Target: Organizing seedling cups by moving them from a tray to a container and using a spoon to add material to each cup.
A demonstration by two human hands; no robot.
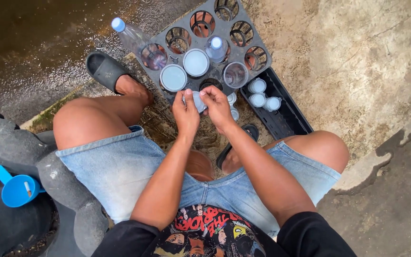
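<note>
Clear plastic bottle (198, 101), small, held between my left hand (185, 114) and right hand (217, 107), fingers of both pinching it, just above the grey crate (258, 52). Black tray (286, 116) beside it holds three more bottles (261, 94).

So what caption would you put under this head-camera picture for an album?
Seated person's left hand and right hand hold a small clear bottle over a dark bottle crate.
</note>
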